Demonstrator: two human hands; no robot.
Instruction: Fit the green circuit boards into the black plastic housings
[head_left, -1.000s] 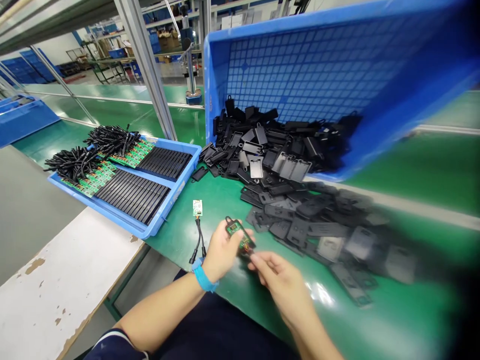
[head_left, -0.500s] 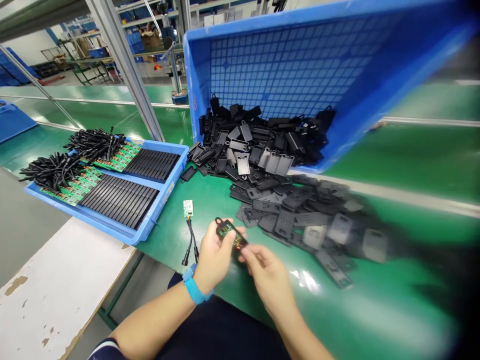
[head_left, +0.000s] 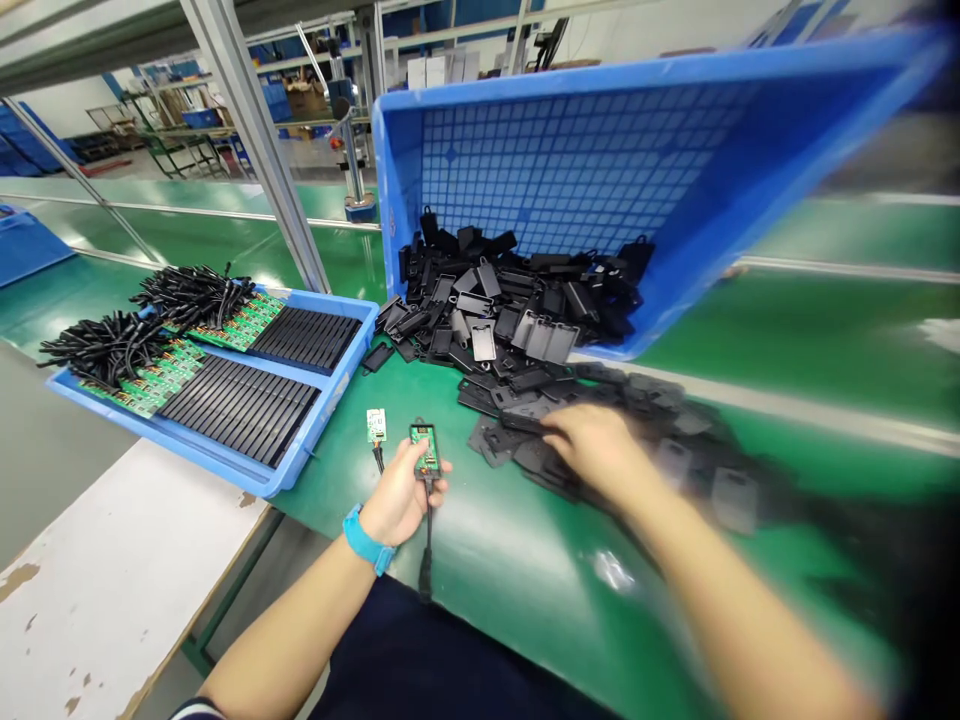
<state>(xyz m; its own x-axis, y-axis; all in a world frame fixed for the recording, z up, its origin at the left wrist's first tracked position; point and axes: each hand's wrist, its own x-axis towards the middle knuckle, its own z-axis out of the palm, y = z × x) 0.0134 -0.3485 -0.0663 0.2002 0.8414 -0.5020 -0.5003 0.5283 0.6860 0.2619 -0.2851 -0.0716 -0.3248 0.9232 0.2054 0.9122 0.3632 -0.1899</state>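
My left hand (head_left: 397, 495) is closed round a black plastic case (head_left: 415, 438), its thumb pressing on the green circuit board (head_left: 427, 458) seated inside. A black cable (head_left: 427, 540) hangs from the lower end of the case. On the right, my right hand (head_left: 596, 445) is at the pile of flat black covers (head_left: 551, 450), fingers bent and pinching the end of one black plastic cover (head_left: 521, 415). Left of my left hand, a loose circuit board (head_left: 376, 425) lies on the green bench, its cable partly hidden behind that hand.
A tipped blue crate (head_left: 600, 75) spills black cases (head_left: 484, 340) onto the bench. At left, a blue tray (head_left: 262, 485) holds rows of black cases with boards and bundled cables (head_left: 105, 345). A metal post (head_left: 255, 140) rises behind it. A worn white board (head_left: 127, 560) is at lower left.
My right hand has left the case and moved right to the covers. My left hand has shifted slightly left, turning the case more upright, with its cable now in view.
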